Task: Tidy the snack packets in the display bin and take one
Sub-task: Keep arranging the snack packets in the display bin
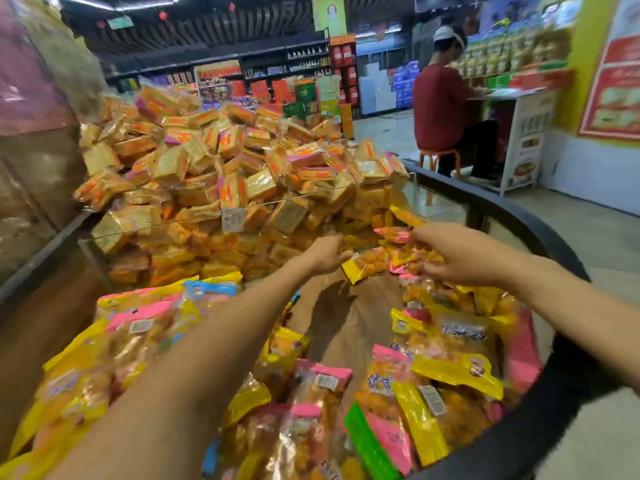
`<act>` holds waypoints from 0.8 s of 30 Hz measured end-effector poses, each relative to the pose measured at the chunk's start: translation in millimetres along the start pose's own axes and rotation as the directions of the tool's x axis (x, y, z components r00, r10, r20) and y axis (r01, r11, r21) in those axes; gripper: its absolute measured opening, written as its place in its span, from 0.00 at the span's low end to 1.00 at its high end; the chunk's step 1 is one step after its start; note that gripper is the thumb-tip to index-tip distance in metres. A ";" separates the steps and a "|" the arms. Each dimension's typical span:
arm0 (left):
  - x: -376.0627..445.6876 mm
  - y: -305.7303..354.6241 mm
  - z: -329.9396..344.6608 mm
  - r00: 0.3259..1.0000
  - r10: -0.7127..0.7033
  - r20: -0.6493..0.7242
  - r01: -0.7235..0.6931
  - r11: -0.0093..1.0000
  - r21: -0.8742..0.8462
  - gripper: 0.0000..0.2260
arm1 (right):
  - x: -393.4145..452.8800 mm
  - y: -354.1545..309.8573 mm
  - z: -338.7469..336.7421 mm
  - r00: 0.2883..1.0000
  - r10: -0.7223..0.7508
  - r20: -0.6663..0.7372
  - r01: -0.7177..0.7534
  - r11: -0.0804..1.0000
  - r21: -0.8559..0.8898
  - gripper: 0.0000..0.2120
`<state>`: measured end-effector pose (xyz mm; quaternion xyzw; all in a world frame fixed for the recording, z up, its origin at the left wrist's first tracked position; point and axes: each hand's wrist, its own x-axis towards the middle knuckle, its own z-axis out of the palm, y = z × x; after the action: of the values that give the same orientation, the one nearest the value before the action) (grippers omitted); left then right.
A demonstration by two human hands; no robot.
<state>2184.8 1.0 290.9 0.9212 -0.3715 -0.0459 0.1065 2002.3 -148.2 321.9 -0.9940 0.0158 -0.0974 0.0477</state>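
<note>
Head view: both arms reach forward over the display bin, a curved black-rimmed bin with a bare brown floor patch in the middle. Left hand is at the far end, fingers curled onto a yellow-edged packet of orange snacks. Right hand is just beside it, fingers curled down among pink and yellow packets; whether it holds one, cannot tell. Loose snack packets lie scattered round the bin edges. Behind a clear divider, a heap of square orange packs. Far right, a person in a red top sits on a stool at a counter.
</note>
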 end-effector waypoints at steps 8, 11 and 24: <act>110.5 13.6 65.0 0.995 -0.020 0.098 0.020 1.000 -0.003 0.20 | -0.7 3.4 2.9 0.999 0.021 -0.025 -0.020 0.998 0.060 0.15; 119.5 14.2 75.7 0.994 -0.028 0.107 0.032 0.999 -0.034 0.17 | -0.2 6.5 4.3 0.999 0.016 -0.050 -0.013 0.998 0.069 0.21; 83.2 1.7 67.9 0.967 -0.112 0.231 0.205 0.877 -0.434 0.18 | -1.6 8.6 5.7 0.995 0.062 -0.076 -0.053 0.993 0.109 0.13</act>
<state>2232.4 -69.0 224.8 0.8887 -0.2822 -0.2319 0.2770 2001.6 -156.2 315.2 -0.9845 0.0412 -0.1363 0.1028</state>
